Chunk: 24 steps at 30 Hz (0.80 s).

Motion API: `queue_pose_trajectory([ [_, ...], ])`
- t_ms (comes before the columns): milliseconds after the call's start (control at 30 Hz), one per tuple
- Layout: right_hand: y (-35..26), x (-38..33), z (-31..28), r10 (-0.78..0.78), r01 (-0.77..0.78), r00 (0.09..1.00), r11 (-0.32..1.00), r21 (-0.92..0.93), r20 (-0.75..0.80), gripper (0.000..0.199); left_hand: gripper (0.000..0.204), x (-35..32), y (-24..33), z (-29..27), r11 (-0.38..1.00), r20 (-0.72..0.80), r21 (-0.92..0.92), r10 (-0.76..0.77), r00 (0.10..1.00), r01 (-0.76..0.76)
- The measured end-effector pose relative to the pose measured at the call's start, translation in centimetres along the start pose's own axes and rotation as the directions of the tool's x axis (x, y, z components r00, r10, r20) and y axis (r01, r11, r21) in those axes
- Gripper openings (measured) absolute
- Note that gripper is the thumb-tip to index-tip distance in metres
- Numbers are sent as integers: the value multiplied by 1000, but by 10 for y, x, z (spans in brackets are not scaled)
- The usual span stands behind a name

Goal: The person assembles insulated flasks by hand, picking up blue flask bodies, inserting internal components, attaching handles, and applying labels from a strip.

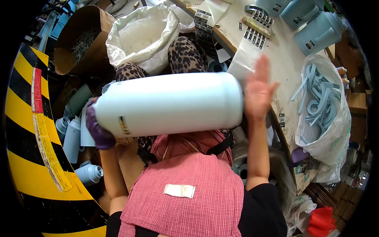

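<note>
A large pale blue bottle (169, 103) lies level across my lap, its narrowing end to the left and its rounded end to the right. My left hand (97, 125), in a purple glove, is closed round the narrowing end; the mouth is hidden by it. A small dark label with yellow marks sits on the bottle's side near that hand. Close beside the rounded end is my bare right hand (258, 89), fingers stretched up and thumb out, slightly blurred. Whether its palm touches the bottle, I cannot tell.
The worktable (286, 75) on the right bears a label sheet (256, 37), blue jugs (319, 33) and a clear bag of blue handles (321, 102). A white sack (143, 37) stands ahead, a cardboard box (81, 41) far left. A yellow-and-black striped panel (23, 158) borders several bottles (72, 140).
</note>
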State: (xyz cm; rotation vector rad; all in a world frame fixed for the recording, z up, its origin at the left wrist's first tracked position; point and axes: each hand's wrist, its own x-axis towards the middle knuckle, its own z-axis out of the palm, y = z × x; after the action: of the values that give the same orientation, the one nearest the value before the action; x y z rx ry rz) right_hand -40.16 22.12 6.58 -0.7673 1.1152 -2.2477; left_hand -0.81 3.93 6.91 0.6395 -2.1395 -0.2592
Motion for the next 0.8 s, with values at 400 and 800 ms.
queue_pose_trajectory([
  [400,-101,-9,-105,-345,131,938,273,-953,30,29,47,23,-63,-65,976,29,-167,-137,990,140],
  [800,-213,10,-257,-281,-390,917,-488,-780,-283,51,73,138,53,-4,1000,185,17,-6,983,3],
])
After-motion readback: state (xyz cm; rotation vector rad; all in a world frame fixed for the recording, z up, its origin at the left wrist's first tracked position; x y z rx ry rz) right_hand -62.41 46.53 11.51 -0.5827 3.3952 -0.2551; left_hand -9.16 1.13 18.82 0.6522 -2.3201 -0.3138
